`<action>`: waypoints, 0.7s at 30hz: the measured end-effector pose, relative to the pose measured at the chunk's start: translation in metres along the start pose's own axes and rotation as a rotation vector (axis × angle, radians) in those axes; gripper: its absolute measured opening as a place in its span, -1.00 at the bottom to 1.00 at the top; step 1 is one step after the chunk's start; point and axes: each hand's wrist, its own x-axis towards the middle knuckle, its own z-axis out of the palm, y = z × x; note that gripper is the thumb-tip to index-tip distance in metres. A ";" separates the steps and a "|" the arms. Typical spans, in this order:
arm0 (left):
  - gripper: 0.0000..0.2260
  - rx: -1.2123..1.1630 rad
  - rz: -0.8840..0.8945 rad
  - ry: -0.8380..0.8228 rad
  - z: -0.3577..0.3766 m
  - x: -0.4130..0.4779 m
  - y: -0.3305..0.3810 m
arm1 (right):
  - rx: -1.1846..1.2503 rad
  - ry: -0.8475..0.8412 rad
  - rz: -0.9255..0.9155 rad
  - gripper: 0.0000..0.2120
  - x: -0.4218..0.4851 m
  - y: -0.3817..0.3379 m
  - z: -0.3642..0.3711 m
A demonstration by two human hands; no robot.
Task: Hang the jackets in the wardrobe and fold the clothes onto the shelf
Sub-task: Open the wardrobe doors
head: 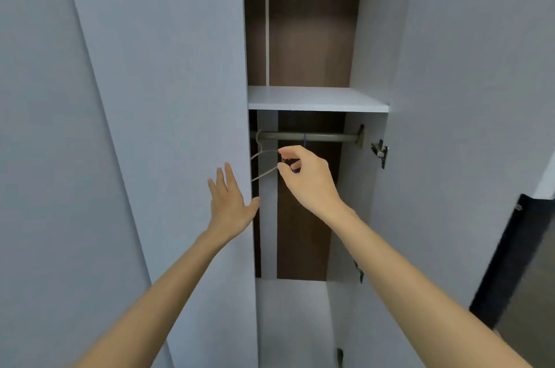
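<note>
Hanger fetch, by my read: first half of the jacket step. No jacket or loose clothing is in view, so both are somewhere out of frame.

- Grey wire hanger [265,151] hooks over the far left end of the round metal rail [324,137], body swung toward the camera.
- Right hand [303,175] pinches the hanger's near end, forefinger on the upper wire, thumb on the lower. Something dark and bluish sits between the fingers; can't tell what.
- Left hand [229,202] is spread flat, fingers straight, pressed on the edge of the pale grey wardrobe door [180,97], thumb wrapped round the edge. It holds nothing.
- Thin blue loop [304,139] on the rail mid-span, possibly a second hanger's hook.
- Flat white shelf [315,100] sits just above the rail.

Next move, as I judge it: lift the hook up off the rail, then draw the hanger out. Clearance between rail and shelf looks tight, and the hook sits behind the door edge, so lift first and keep the wire clear of the blue loop.
</note>
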 end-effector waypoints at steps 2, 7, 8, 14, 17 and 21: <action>-0.11 0.037 0.012 0.046 -0.002 0.034 -0.016 | 0.001 0.003 -0.014 -0.64 0.030 0.005 0.028; -0.02 0.077 0.097 0.185 0.002 0.117 -0.034 | -0.031 0.036 -0.068 -0.54 0.119 0.012 0.073; 0.00 0.089 0.116 0.205 0.003 0.131 -0.034 | -0.025 0.036 -0.066 -0.52 0.135 0.012 0.078; 0.10 0.114 0.127 0.283 0.020 0.205 -0.034 | 0.002 0.037 -0.057 -0.55 0.226 0.018 0.104; 0.16 0.114 0.104 0.347 0.029 0.221 -0.034 | 0.082 -0.006 -0.057 -0.69 0.253 0.021 0.111; 0.17 0.094 0.080 0.429 0.039 0.227 -0.031 | 0.126 0.044 -0.061 -0.70 0.265 0.028 0.117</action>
